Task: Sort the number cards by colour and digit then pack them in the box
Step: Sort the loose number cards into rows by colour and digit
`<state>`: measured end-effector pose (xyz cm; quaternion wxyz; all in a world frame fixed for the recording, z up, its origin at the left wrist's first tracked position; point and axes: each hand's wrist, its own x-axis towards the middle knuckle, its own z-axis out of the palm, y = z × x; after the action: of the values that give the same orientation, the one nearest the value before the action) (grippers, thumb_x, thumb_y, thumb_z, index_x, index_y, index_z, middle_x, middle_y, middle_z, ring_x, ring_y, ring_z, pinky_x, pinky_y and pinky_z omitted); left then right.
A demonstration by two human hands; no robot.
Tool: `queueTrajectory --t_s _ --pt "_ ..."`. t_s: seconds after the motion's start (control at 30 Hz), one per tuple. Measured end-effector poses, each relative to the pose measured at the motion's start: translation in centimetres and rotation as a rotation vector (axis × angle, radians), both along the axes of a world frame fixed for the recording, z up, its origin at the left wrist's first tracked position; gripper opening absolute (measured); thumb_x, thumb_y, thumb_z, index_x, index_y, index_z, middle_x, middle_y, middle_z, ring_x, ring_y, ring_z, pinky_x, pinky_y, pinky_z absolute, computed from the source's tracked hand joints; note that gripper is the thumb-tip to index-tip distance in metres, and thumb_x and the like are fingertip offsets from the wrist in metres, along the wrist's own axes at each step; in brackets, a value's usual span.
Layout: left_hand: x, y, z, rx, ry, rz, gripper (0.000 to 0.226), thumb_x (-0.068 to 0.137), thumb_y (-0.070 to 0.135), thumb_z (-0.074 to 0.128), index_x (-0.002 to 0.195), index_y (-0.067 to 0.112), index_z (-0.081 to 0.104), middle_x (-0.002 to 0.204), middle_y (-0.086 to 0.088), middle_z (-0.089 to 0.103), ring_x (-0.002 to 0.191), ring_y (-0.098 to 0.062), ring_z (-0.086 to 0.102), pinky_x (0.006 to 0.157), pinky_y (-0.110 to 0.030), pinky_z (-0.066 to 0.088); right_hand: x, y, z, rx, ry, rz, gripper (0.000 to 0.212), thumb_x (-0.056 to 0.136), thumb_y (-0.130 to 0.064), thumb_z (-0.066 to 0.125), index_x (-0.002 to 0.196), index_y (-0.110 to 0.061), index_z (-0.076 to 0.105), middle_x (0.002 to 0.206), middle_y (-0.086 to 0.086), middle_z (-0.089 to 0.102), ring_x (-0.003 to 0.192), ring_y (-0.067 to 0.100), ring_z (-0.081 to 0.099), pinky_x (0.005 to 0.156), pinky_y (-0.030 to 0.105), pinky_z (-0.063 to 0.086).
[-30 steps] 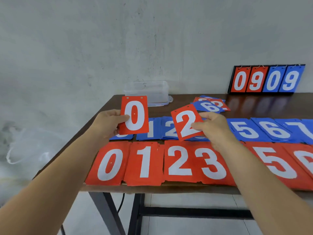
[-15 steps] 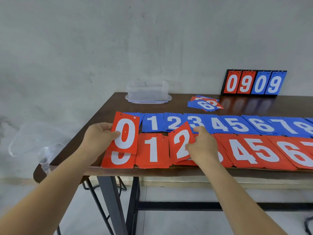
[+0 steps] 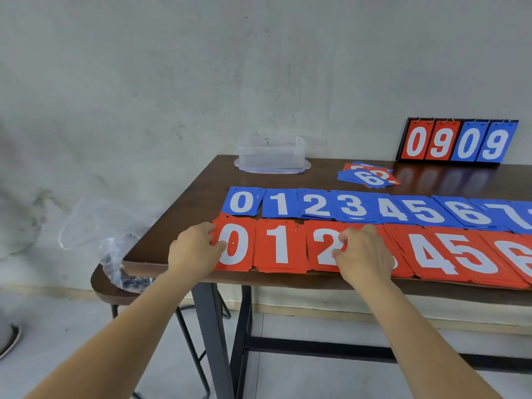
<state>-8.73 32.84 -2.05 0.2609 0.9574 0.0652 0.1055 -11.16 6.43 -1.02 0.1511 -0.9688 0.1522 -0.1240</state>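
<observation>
**Clerk:** Item one, red 0 card (image 3: pixel 234 246): lies flat on top of its stack at the near-left corner of the counter (image 3: pixel 201 197). The left hand (image 3: pixel 195 250) has its grip closed on the card's left edge, thumb on the face.

**Checker:** Item two?

**Clerk:** Red 2 card (image 3: pixel 322 243), on its stack two places to the right. The right hand (image 3: pixel 364 254) has its grip curled onto the card's right half, pinching it.

**Checker:** Handling note?

**Clerk:** Square each card to its stack's edges before letting go. The stacks touch, so a sideways nudge would likely shift the red 1 pile (image 3: pixel 277 244) between them.

**Checker:** Surroundings?

**Clerk:** Blue row (image 3: pixel 316 204), digits 0 to 7, just behind. Unsorted heap (image 3: pixel 370 175) further back. Clear plastic box (image 3: pixel 270 154) by the wall, with nothing visible inside. Flip scoreboard (image 3: pixel 457 141) far right, reading 0909.
</observation>
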Motion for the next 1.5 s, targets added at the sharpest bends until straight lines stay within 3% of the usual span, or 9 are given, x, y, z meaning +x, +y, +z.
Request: queueTrajectory --t_s 0.13,0.43,0.6,0.9,1.27,1.5 --pt "-0.1 0.1 -0.3 0.085 -0.003 0.023 0.047 0.091 0.042 0.059 0.133 0.02 0.052 0.122 0.001 0.065 0.106 -0.019 0.064 0.094 -0.043 0.052 0.0 0.1 -0.3 -0.066 0.008 0.029 0.027 0.093 -0.03 0.063 0.119 -0.025 0.065 0.116 0.001 0.055 0.113 0.019 0.046 0.067 0.026 0.041" --pt "0.1 -0.5 -0.3 0.208 -0.068 0.055 0.041 0.093 0.042 0.057 0.13 0.022 0.056 0.122 -0.002 0.058 0.107 -0.019 0.059 0.095 -0.037 0.044 -0.2 -0.1 -0.8 -0.035 -0.106 0.071 0.025 0.096 -0.026 0.057 0.12 -0.023 0.065 0.114 0.001 0.059 0.109 0.017 0.049 0.07 0.025 0.043" --pt "0.4 -3.4 0.5 0.148 -0.133 -0.04 0.042 0.095 0.036 0.054 0.134 0.022 0.052 0.13 -0.003 0.055 0.118 -0.021 0.052 0.1 -0.039 0.036 0.0 -0.7 0.0 -0.005 -0.17 0.1 0.033 0.097 -0.03 0.056 0.129 -0.023 0.057 0.123 0.0 0.059 0.115 0.017 0.05 0.082 0.028 0.048" --pt "2.9 -11.4 2.4 0.079 -0.153 -0.213 0.045 0.096 0.035 0.054 0.138 0.021 0.049 0.134 0.001 0.057 0.125 -0.019 0.049 0.109 -0.042 0.028 1.1 -3.6 1.7 -0.036 -0.165 0.086 0.039 0.095 -0.033 0.057 0.133 -0.022 0.054 0.129 0.003 0.054 0.118 0.018 0.049 0.085 0.029 0.049" --pt "10.4 -18.6 3.7 0.067 -0.18 -0.321 0.041 0.095 0.035 0.055 0.134 0.022 0.052 0.128 0.005 0.059 0.119 -0.016 0.053 0.103 -0.037 0.028 7.6 -15.3 3.0 -0.025 -0.117 0.055 0.024 0.095 -0.027 0.055 0.115 -0.022 0.065 0.121 0.0 0.06 0.115 0.021 0.051 0.077 0.031 0.041" --pt "17.5 -23.7 4.2 -0.03 -0.105 -0.304 0.04 0.092 0.036 0.061 0.128 0.02 0.058 0.118 0.007 0.065 0.111 -0.013 0.058 0.107 -0.038 0.036 15.1 -23.1 4.9 0.02 -0.009 0.028 0.015 0.094 -0.023 0.057 0.095 -0.016 0.071 0.099 0.001 0.071 0.091 0.022 0.064 0.074 0.034 0.054"
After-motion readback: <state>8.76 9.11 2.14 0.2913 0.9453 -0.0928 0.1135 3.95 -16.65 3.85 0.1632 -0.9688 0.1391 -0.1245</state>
